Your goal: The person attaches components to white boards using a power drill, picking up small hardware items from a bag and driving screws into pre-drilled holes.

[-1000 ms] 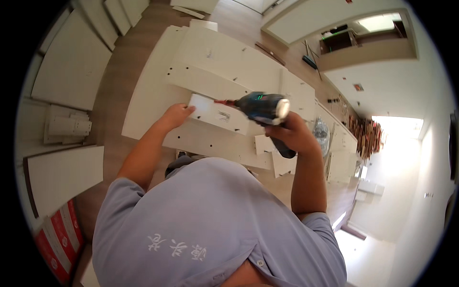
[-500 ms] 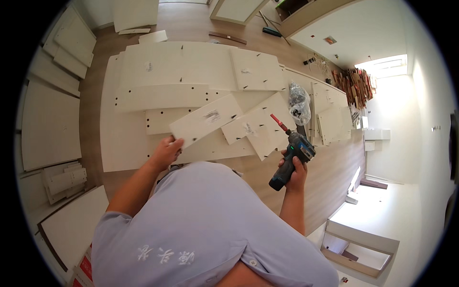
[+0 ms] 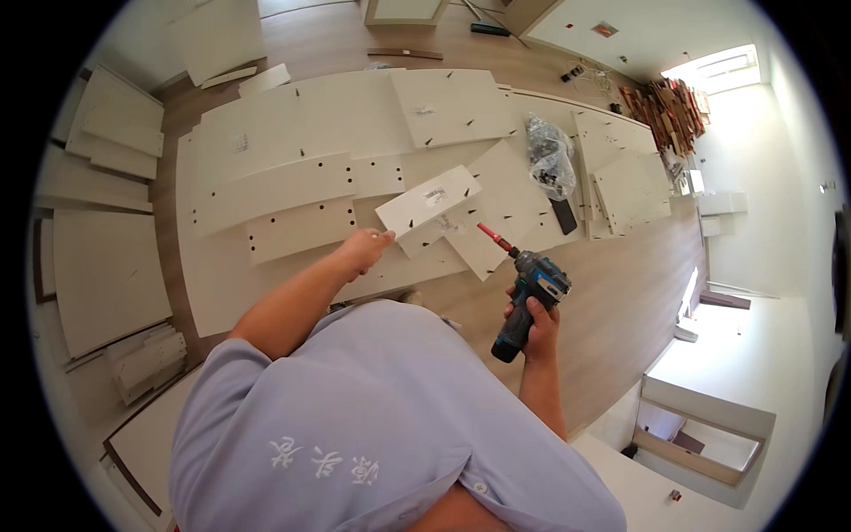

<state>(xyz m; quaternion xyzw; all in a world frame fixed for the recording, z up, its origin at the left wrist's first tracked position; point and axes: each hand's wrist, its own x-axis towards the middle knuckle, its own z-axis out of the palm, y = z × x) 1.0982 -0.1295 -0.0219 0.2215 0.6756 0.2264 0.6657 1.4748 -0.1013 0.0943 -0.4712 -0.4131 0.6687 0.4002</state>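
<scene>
My right hand (image 3: pixel 532 324) is closed around the grip of a dark cordless driver (image 3: pixel 539 279). A red-tipped bit points up and left from it, over the panels. My left hand (image 3: pixel 365 251) has curled fingers at the near-left corner of a small white panel (image 3: pixel 421 204), which carries a label and dark fittings. That panel lies at a slant over other white panels. Beneath it to the right, a larger white panel (image 3: pixel 496 191) with dark pegs is partly covered. Left of it lie long white panels (image 3: pixel 275 191) with round dark holes.
A clear plastic bag of hardware (image 3: pixel 550 146) lies right of the panels, beside a dark flat piece (image 3: pixel 563 216). More white panels (image 3: pixel 634 186) are stacked farther right. Boards (image 3: pixel 106 284) lean at the left. Wood strips (image 3: pixel 665 111) are heaped at the far right.
My left hand and the small white panel have moved right, and the panel now overlaps the pegged panels there. The driver has shifted slightly left and down in my right hand.
</scene>
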